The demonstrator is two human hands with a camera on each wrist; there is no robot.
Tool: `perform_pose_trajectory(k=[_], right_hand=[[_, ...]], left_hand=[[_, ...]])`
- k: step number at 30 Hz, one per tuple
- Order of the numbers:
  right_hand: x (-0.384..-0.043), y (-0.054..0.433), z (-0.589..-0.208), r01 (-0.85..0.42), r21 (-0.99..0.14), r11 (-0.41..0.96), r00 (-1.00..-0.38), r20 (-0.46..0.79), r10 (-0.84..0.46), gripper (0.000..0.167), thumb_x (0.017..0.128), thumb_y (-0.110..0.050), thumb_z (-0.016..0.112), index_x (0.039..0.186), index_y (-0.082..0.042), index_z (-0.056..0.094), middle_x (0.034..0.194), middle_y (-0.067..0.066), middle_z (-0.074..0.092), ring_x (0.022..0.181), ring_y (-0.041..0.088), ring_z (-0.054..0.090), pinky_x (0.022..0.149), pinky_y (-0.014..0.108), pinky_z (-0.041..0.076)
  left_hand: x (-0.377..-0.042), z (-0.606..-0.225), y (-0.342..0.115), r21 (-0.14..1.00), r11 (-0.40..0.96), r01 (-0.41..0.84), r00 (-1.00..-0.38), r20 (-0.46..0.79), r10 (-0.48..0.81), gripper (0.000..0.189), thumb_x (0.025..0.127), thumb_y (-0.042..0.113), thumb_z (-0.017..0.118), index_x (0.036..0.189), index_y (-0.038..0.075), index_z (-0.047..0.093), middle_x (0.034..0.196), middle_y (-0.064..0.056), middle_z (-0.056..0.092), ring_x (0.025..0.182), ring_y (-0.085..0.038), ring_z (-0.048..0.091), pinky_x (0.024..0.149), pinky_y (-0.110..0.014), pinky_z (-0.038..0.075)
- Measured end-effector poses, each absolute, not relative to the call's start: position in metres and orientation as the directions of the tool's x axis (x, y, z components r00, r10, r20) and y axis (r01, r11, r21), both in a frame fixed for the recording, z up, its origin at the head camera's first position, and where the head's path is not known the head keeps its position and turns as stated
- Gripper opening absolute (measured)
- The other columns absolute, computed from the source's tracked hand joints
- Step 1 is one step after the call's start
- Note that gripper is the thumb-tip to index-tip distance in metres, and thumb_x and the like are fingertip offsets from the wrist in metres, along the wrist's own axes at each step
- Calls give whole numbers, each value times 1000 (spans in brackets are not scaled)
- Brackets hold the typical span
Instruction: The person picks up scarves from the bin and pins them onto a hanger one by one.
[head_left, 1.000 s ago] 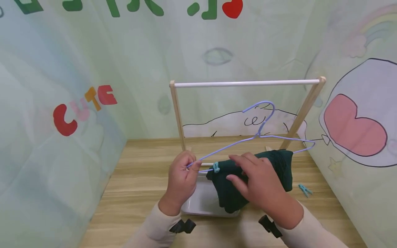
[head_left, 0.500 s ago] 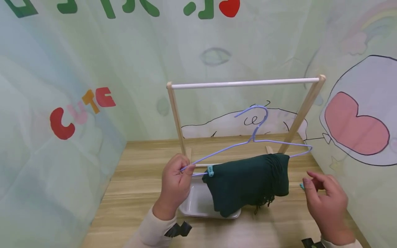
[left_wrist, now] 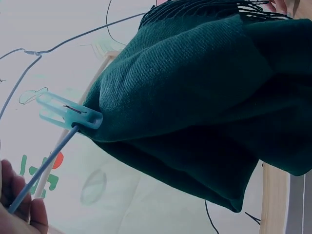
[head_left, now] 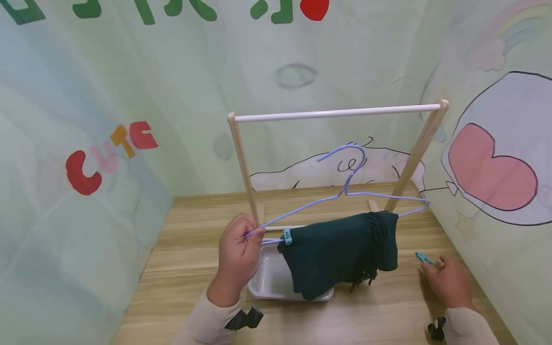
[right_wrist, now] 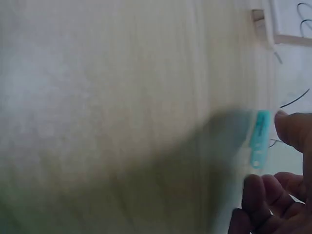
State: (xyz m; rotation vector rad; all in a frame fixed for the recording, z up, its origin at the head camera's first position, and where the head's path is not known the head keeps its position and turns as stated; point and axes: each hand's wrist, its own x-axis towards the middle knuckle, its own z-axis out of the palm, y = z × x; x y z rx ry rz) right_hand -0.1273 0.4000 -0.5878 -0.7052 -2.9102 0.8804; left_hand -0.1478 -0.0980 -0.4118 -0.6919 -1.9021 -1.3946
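A blue wire hanger [head_left: 304,207] is held at its left corner by my left hand [head_left: 236,254], thumb and fingers pinching the wire. Over its lower bar hangs a folded dark green fringed scarf [head_left: 332,254]. A light blue clothespin [left_wrist: 70,111] clips the scarf's left edge to the bar; the scarf's right end shows no clip. On the table at the right lies another blue clothespin [head_left: 424,258]. My right hand [head_left: 450,282] is right at it; in the right wrist view, thumb and fingertips are spread apart around this clothespin [right_wrist: 260,139].
Behind the hanger stands a wooden rack [head_left: 420,153] with a white top rod [head_left: 336,114]. A white tray [head_left: 269,282] sits under the scarf on the wood-grain table [head_left: 181,268]. Printed cloth walls [head_left: 99,225] close in the back and both sides.
My right hand has left the scarf, moved right and come down to the loose clothespin on the table. The left hand, hanger and scarf have shifted slightly left in view.
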Motion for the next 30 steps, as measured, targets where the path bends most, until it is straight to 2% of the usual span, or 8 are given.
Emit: perform_pose_trajectory(k=[2, 4, 6, 14, 21, 23, 26, 30], right_hand=[[-130, 404, -594, 433, -506, 746, -893, -127, 433, 77, 97, -35, 69, 142, 21, 42, 138, 46, 48, 123, 63, 50, 100, 69, 44], [-131, 408, -600, 448, -486, 750, -888, -145, 436, 76, 96, -36, 69, 140, 21, 44, 138, 47, 46, 123, 64, 49, 100, 70, 43], [-132, 410, -604, 452, -472, 756, -886, -138, 443, 74, 95, -36, 69, 135, 22, 46, 135, 47, 49, 120, 63, 51, 97, 69, 45], [-131, 409, -614, 426, -506, 749, -881, -46, 470, 52, 97, -28, 69, 123, 16, 59, 119, 41, 61, 105, 57, 60, 83, 62, 49], [-126, 407, -614, 426, -566, 706, -867, -31, 498, 51, 98, -28, 69, 124, 14, 60, 105, 36, 66, 92, 47, 64, 69, 48, 47], [-124, 405, -611, 438, -606, 664, -850, -38, 525, 52, 99, -30, 67, 127, 13, 59, 106, 34, 66, 87, 41, 64, 66, 41, 45], [-124, 398, -601, 436, -682, 587, -813, -19, 582, 51, 102, -31, 65, 132, 9, 59, 99, 25, 68, 75, 23, 62, 61, 30, 43], [-125, 387, -571, 367, -799, 476, -762, 35, 646, 47, 101, -30, 68, 133, 4, 62, 84, -5, 63, 64, -1, 52, 55, 20, 42]], left_hand=[[-148, -413, -98, 602, 282, 747, -634, 773, 30, 35, 98, 6, 71, 73, 6, 47, 73, -5, 48, 70, -16, 47, 64, -28, 39], [-149, -414, -98, 603, 278, 747, -635, 771, 34, 36, 100, 10, 70, 73, 7, 47, 73, -5, 48, 70, -16, 47, 64, -28, 39], [-149, -414, -98, 605, 278, 746, -638, 769, 38, 36, 101, 13, 69, 73, 7, 47, 74, -5, 48, 70, -15, 47, 64, -28, 39], [-149, -416, -101, 619, 285, 732, -656, 754, 44, 34, 98, 6, 71, 74, 7, 47, 74, -4, 48, 70, -15, 47, 63, -28, 39], [-149, -416, -102, 622, 292, 727, -661, 748, 53, 32, 94, -4, 72, 75, 7, 48, 74, -3, 48, 70, -14, 47, 63, -27, 39], [-149, -416, -102, 624, 289, 726, -663, 747, 51, 32, 93, -5, 72, 75, 7, 48, 74, -4, 48, 70, -14, 47, 63, -27, 39], [-149, -417, -102, 621, 286, 729, -658, 752, 45, 32, 95, -2, 71, 75, 7, 48, 75, -4, 49, 71, -15, 48, 64, -27, 39], [-150, -418, -104, 609, 294, 737, -647, 761, 44, 31, 98, 4, 70, 75, 7, 49, 76, -4, 49, 71, -15, 48, 64, -27, 39]])
